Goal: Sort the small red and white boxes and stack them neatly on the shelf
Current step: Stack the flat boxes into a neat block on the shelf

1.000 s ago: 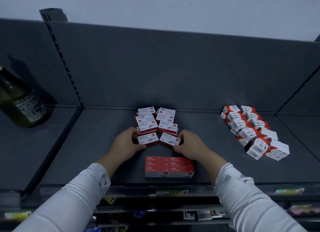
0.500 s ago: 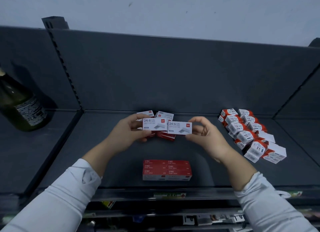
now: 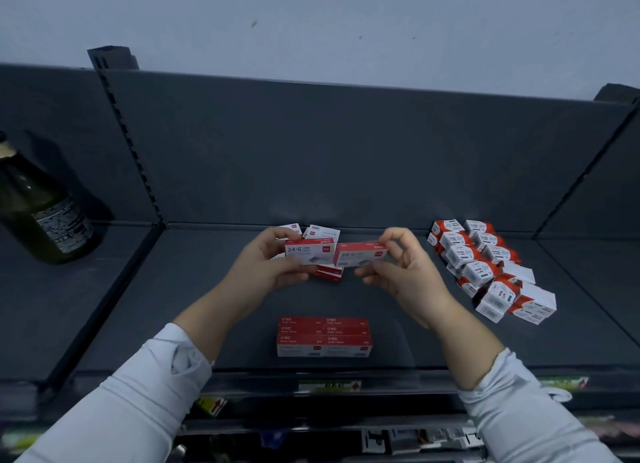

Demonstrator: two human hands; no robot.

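My left hand pinches a red and white staple box marked 24/6, held above the dark shelf. My right hand pinches a second box, tilted so its red side shows, end to end with the first. Behind and under the hands lies a loose pile of the same boxes, partly hidden. A neat red stack of boxes stands near the shelf's front edge.
A group of red and white paper-clip boxes lies in two rows at the right of the shelf. A dark green bottle stands in the left bay. The shelf's back panel rises behind, and price labels run along the front rail.
Both hands picked a box each off the pile and lifted them. The right box has since tilted, turning its red side up, and the two boxes have come together.
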